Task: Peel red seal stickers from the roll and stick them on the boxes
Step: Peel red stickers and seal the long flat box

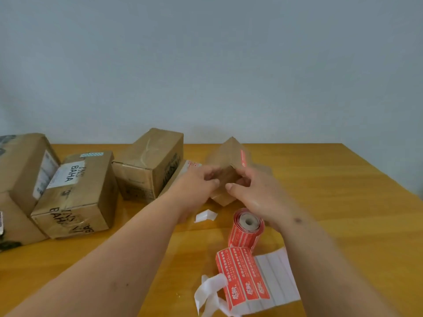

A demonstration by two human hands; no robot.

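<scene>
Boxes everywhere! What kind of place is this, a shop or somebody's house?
Probably a small parcel-packing spot in a home or office, not a shop. Taped cardboard boxes with labels sit on a wooden table against a plain wall, beside a roll of red seal stickers.

Soft even light, motion blur on the hands, wide-angle bowing at edges

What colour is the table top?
Warm orange-yellow wood grain on the table, clearest in the head view.
</scene>
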